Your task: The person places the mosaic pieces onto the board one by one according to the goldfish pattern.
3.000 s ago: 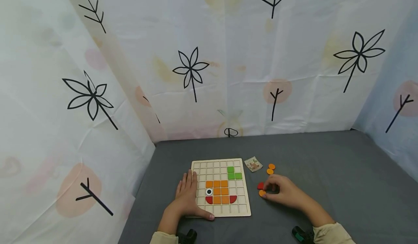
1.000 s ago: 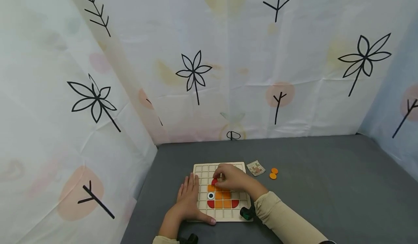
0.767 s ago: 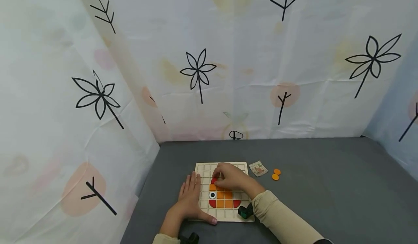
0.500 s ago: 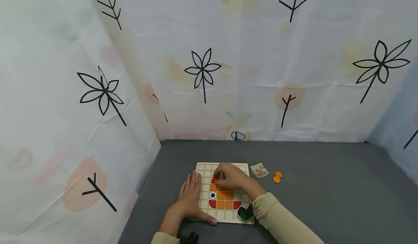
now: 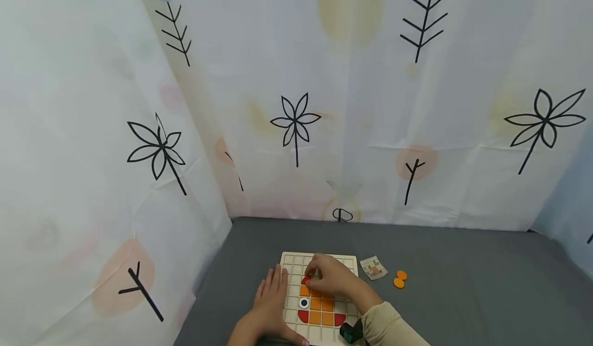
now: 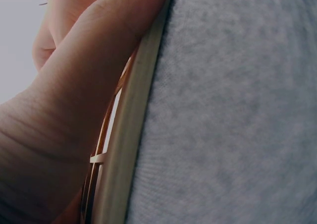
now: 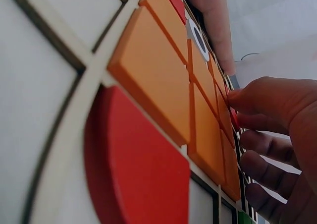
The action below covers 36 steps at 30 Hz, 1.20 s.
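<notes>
A light wooden grid board (image 5: pixel 315 332) lies on the grey table. My left hand (image 5: pixel 271 305) rests along its left edge with straight fingers, thumb at the front edge. My right hand (image 5: pixel 334 276) reaches over the upper part of the board, thumb and index finger pinching a red rounded tile (image 5: pixel 306 280) just above the orange square tiles (image 5: pixel 315 305). Below sit a black-and-white eye tile (image 5: pixel 303 303) and two red rounded tiles, left (image 5: pixel 303 315) and right (image 5: pixel 339 319). In the right wrist view, a green tile (image 7: pixel 243 217) peeks out beneath the fingers; the hand hides others.
Right of the board lie a small patterned card (image 5: pixel 373 267) and two orange discs, one (image 5: pixel 401 274) partly behind the other (image 5: pixel 399 283). A printed white cloth (image 5: pixel 352 171) hangs behind the table. A black wrist device (image 5: pixel 350 331) overlaps the board's lower right.
Three seconds ago my right hand was beside the board, at a red tile and an orange disc. It moved left onto the board; that disc is out of sight. The head view has tilted up.
</notes>
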Tool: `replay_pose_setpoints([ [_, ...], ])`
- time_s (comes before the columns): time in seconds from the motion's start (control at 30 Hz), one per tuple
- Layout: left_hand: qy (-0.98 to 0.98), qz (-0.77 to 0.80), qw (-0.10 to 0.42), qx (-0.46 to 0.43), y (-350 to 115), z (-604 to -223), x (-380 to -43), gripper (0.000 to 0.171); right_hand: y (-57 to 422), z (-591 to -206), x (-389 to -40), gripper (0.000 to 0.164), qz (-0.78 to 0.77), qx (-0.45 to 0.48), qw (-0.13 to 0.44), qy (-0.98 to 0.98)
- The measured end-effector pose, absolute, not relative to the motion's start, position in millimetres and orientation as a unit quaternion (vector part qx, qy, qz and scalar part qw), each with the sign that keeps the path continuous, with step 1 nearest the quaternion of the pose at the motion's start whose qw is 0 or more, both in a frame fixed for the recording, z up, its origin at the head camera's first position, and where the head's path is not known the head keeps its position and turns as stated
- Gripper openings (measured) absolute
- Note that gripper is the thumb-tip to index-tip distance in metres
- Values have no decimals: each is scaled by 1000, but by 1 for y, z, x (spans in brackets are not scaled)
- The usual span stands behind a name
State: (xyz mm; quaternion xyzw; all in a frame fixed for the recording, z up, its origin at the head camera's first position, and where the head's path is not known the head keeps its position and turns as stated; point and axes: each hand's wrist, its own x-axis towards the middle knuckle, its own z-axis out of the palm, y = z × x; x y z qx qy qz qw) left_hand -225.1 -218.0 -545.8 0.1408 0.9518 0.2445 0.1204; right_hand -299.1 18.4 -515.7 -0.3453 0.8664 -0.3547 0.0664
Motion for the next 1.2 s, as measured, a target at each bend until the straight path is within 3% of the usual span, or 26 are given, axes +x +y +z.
replay_pose_setpoints([
  [0.3,956,243,114,122,-226,-580,-237,138,21,-524,-289,7,-377,-343,85,856],
  [0.43,957,239,118,114,-227,-585,-237,134,22,-526,-287,7,-373,-345,86,857],
  [0.9,958,228,111,133,-225,-568,-238,153,30,-513,-294,12,-373,-364,58,852],
  [1.2,950,246,121,148,-223,-560,-231,163,79,-493,-291,15,-388,-341,25,856],
])
